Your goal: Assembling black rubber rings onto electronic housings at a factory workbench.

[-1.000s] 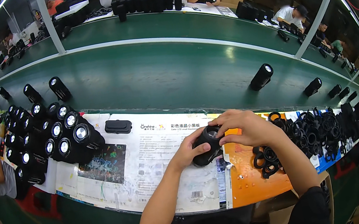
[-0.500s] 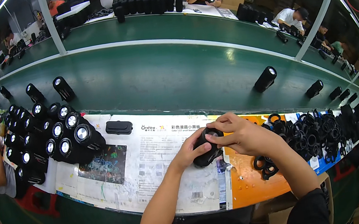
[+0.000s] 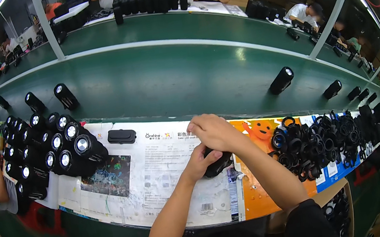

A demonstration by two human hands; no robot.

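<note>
My left hand is wrapped round a black cylindrical speaker that stands tilted over the white printed sheet. Its thumb lies along the speaker's upper side. My right hand lies across the speaker's upper end, palm down, its fingers stretched out to the left past it. The end under that palm is hidden. To the left of my hands, a flat black oblong part rests on the sheet.
Many black speakers stand grouped at the left. A heap of black rings covers the orange and blue sheets at the right. Beyond the bench, the green conveyor belt carries spaced-out speakers. Other people work around it.
My right hand has gone from pinching at the speaker's upper end to lying palm down over it, further left. My left hand keeps its hold. The whole view has shifted slightly.
</note>
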